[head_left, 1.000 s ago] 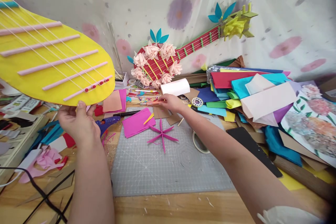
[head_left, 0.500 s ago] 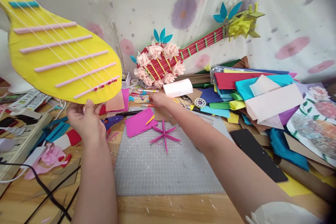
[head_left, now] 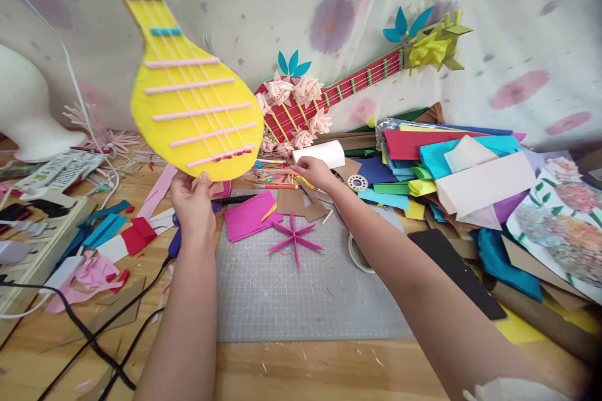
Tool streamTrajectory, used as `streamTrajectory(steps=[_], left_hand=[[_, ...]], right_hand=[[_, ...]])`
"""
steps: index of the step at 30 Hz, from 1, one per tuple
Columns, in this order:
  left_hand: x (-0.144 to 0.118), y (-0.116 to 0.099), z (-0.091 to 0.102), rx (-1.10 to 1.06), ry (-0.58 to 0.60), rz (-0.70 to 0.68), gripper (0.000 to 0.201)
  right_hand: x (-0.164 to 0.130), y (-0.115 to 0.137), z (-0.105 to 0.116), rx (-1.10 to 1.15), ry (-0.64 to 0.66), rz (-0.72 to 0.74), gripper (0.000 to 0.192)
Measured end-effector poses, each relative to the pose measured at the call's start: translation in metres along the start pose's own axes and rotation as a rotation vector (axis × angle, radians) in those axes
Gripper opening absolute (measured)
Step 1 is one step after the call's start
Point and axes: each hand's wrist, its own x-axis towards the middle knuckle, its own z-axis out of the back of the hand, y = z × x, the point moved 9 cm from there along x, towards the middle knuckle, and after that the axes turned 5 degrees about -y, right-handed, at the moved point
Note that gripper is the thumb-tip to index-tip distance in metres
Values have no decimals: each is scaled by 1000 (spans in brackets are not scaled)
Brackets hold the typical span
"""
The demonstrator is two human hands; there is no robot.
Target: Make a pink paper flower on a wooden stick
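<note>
Near edge: your two forearms run out over the grey cutting mat [head_left: 301,288] on the wooden table [head_left: 291,369]. A pink paper star [head_left: 295,239] lies at the mat's far end, magenta paper sheet [head_left: 249,214] just left of it, tape ring [head_left: 360,254] on the right edge of the mat.

Your left hand [head_left: 194,203] is closed, pinching the bottom rim of the yellow cardboard guitar [head_left: 197,113]. Guitar is held up off the table, neck tilted up-left, pink bars and strings facing you.

Your right hand [head_left: 316,170] is stretched further out, down among the pens and scraps just in front of the white paper roll [head_left: 318,153]. Fingers curled; can't tell if it's holding anything.

Right side: stack of coloured paper sheets [head_left: 451,163]. Back: red guitar with paper flowers [head_left: 329,94] leaning on the floral curtain [head_left: 493,25].
</note>
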Motion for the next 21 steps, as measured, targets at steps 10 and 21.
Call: streamTrajectory(steps=[10,21], left_hand=[[-11,80,-58,24,192,227,25],[10,78,-53,166,100,190,32]], right_hand=[[-90,-74,43,281,-239,-214,30],[-18,-4,-29,-245,154,-38,31]])
